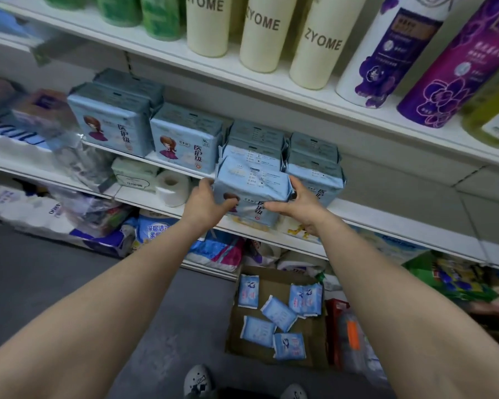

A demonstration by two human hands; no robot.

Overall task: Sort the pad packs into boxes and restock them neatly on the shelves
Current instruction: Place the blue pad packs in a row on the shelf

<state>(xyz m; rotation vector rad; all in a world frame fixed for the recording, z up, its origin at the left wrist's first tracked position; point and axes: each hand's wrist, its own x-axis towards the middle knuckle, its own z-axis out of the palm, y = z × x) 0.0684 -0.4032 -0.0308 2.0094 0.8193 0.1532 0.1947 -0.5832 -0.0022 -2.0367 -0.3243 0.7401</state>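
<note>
Small blue packs [277,312] lie on cardboard [308,367] on the floor below, while the left hand [206,201] and right hand [296,204] each grasp one side of a blue pad pack [251,188] at the shelf [401,226] edge, with stacked packs [313,159] just behind it.

1. Left hand [203,201] and right hand [296,204] grip a light-blue pad pack [252,187] at the middle shelf [386,218] edge.
2. More packs stand stacked behind it.
3. Small pad packets [278,312] lie in a cardboard box [314,335] on the floor.
</note>
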